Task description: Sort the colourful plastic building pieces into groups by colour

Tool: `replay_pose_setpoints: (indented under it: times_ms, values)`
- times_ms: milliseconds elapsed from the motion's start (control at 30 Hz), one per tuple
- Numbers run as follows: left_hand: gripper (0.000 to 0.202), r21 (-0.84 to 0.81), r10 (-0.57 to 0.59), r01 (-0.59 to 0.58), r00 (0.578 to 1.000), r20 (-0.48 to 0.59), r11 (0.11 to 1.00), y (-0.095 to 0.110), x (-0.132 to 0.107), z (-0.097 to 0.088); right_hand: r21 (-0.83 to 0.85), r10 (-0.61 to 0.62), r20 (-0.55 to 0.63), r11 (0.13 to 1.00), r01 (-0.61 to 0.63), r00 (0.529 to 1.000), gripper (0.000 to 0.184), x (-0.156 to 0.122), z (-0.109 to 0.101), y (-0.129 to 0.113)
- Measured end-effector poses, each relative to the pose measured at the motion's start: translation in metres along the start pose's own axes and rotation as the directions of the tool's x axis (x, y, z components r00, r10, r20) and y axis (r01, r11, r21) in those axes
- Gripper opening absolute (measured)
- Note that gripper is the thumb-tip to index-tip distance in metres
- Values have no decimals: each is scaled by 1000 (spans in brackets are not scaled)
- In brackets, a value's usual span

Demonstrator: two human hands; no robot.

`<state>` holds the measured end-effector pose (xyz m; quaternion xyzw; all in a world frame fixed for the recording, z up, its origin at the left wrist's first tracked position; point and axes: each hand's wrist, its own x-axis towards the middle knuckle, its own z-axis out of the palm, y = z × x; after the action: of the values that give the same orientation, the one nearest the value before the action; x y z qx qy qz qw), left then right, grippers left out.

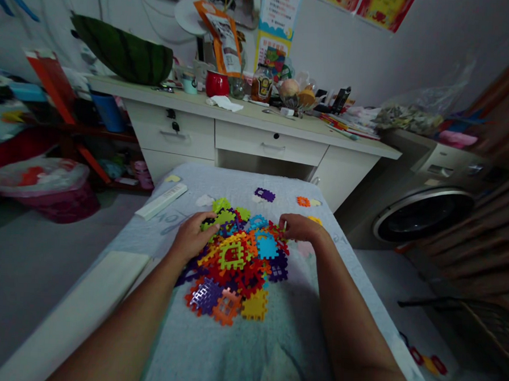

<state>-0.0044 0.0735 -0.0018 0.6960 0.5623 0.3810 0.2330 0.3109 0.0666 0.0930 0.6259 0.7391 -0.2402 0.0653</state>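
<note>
Toy pieces [232, 254] with notched edges lie in a heap of many colours on our cloth-covered desk [211, 356]. At the heap's left side, our left hand [194, 235] has its thumb and fingers parted around green pieces [224, 217]; we cannot tell whether it grips one. At the heap's right side, our right hand [300, 227] curls its fingers narrowly inward, and we cannot make out what they hold. Beyond the heap we see a loose purple piece [265, 195] and, farther right, an orange piece [303, 201]. A flat yellow piece [255, 305] sits at the heap's near edge. Left of the heap and farther back lies a slim white box [162, 201]; well beyond the heap stands a white cupboard [178, 132] with drawers.
</note>
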Motion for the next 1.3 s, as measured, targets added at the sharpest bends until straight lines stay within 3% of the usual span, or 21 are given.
replay_pose_setpoints:
  times_ms: [167,300,467,567,833,1000,1100,1200,1300]
  values:
    - [48,4,0,0,1000,2,1000,-2,2,0,262,-18,-79,964,38,997,16,-19,-6,45]
    - [48,6,7,-7,1000,-1,1000,-1,1,0,371,74,-151,929,-12,986,11,-55,-5,84]
    - [48,7,-7,7,1000,2,1000,2,1,-1,367,153,-142,926,-91,978,12,-86,21,116]
    - [47,11,-10,10,1000,5,1000,1,1,-1,291,142,-212,954,-77,967,10,-90,38,124]
    - [48,-7,-20,20,1000,10,1000,-1,2,0,168,117,-351,984,-61,929,27,-86,60,107]
    - [50,-37,-20,20,1000,4,999,0,1,1,98,113,-331,992,-85,937,10,-86,59,104]
    - [53,-34,-25,25,1000,15,999,0,1,0,61,165,-390,986,-153,906,9,-88,56,100]
    - [53,-22,-31,31,999,20,999,0,1,0,47,167,-454,985,-164,875,18,-85,52,82]
    - [51,-10,-24,24,1000,20,1000,0,1,0,55,94,-457,996,-77,884,22,-72,50,52]
